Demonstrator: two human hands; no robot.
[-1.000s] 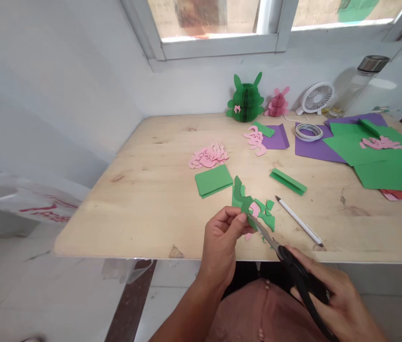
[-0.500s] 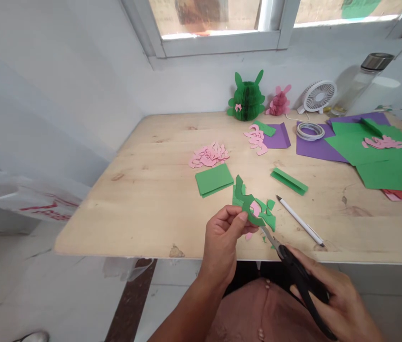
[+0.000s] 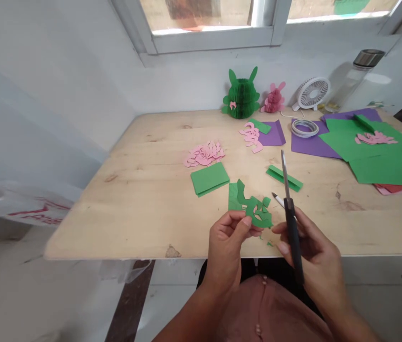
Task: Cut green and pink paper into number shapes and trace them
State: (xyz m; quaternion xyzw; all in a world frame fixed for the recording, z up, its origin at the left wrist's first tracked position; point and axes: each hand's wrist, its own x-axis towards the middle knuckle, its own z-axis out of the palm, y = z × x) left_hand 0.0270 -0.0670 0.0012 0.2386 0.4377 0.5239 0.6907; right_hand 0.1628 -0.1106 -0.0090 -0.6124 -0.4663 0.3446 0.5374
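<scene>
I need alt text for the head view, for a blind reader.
A person's left hand holds a cut green paper shape over a wooden table; the right hand holds black-handled scissors. Pink cut-outs lie beyond.

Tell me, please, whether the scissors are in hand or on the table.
In hand: the right hand holds the scissors, with the blades sticking out.

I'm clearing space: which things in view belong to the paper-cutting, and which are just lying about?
Cutting job:
black-handled metal scissors, in the right hand
curved green paper cutout, in the left hand
probably the folded green paper rectangle

Apparently just lying about:
round white fan
clear bottle with metallic lid
</scene>
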